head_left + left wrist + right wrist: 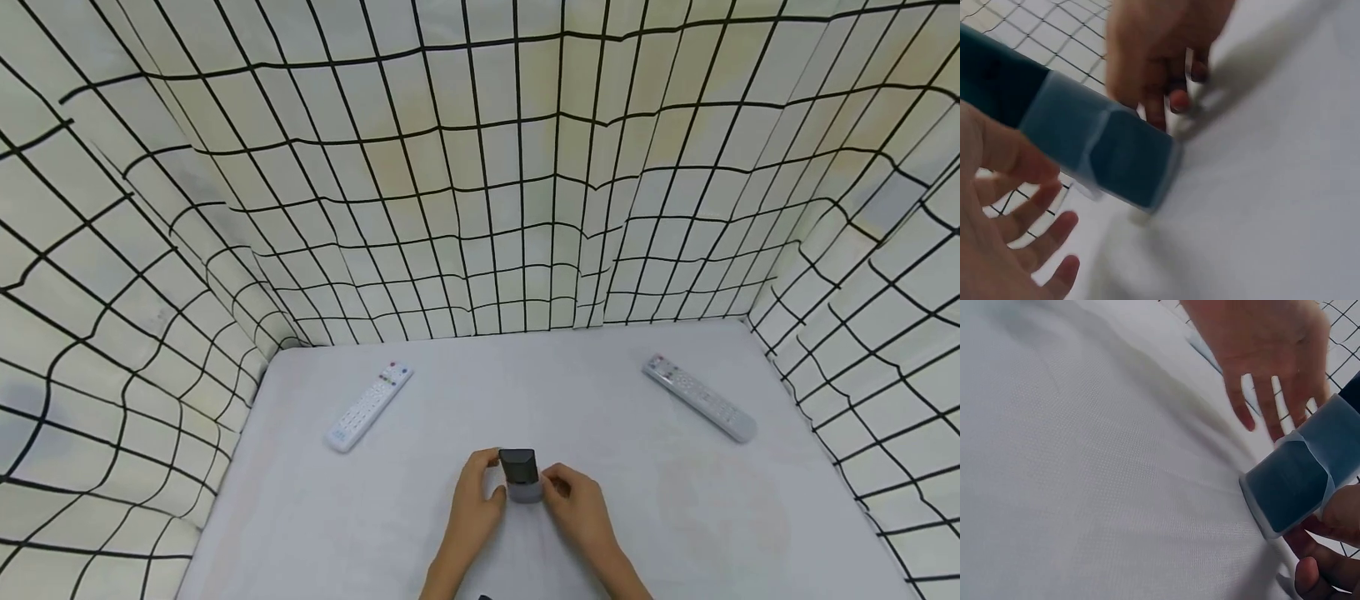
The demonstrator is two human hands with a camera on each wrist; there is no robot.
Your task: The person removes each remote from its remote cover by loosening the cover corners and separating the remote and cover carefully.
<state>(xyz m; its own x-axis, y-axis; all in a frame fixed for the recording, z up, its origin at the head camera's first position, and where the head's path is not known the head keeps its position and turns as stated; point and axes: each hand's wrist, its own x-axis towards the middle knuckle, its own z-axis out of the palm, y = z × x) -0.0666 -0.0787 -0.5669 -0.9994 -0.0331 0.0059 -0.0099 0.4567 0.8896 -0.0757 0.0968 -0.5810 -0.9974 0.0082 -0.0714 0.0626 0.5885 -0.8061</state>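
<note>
A dark oblong block [519,467] stands upright on the white cloth between the two hands. Round its lower end is a translucent sleeve [1063,125] with a loose, uneven edge, also plain in the right wrist view. My right hand [583,507] pinches the sleeve's side between thumb and fingers, low down near the cloth. The left hand [474,508] curves loosely beside the block, its forefinger near the top and its thumb lower. In the left wrist view its other fingers [1054,234] are spread apart, away from the block.
A pale remote control [370,407] lies slanted at the back left. Another remote control [701,397], greyer, lies at the back right. White walls with a black grid [517,192] enclose the cloth-covered table [337,517] on the left, right and far side.
</note>
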